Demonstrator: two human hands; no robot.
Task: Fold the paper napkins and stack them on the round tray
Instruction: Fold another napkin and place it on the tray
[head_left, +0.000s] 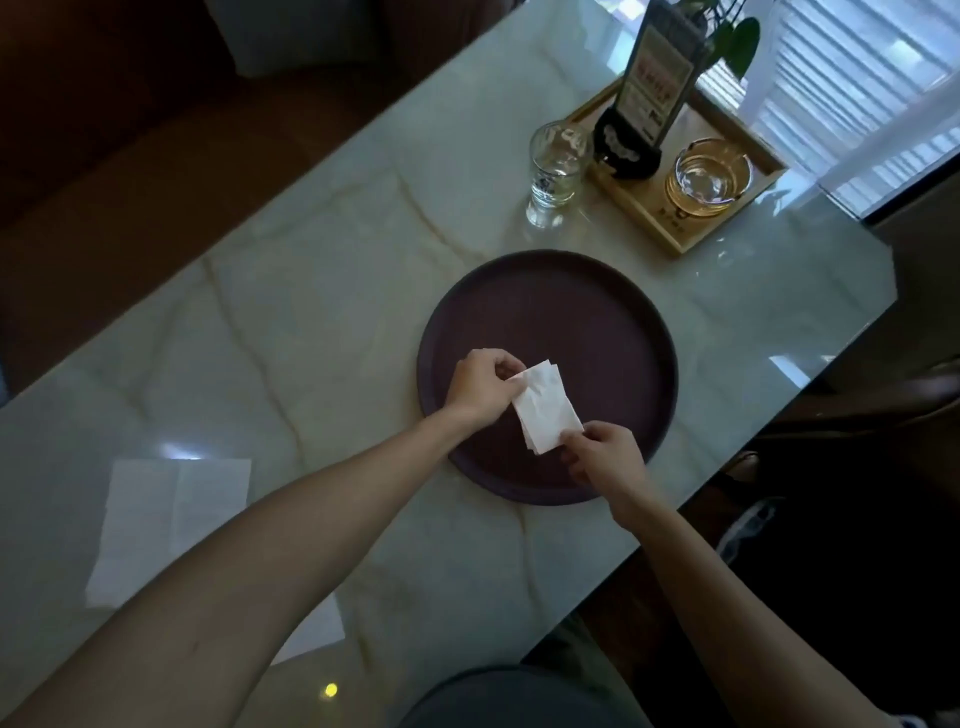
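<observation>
Left hand (480, 387): fingers pinched the upper corner of the folded napkin (546, 408). Right hand (602, 457): pinched its lower corner. Folded napkin: small white rectangle, held between both hands over the near-left part of the round tray (597, 312); whether it touched the tray could not be told. Unfolded napkins (171, 525): flat on the marble table (311, 312), well apart, near left. Step judged: placing the first fold. Next move calls for release, then fetching a flat sheet.

You can read no text here: the label on the dark bottle (655, 88) at far right is too blurred.
</observation>
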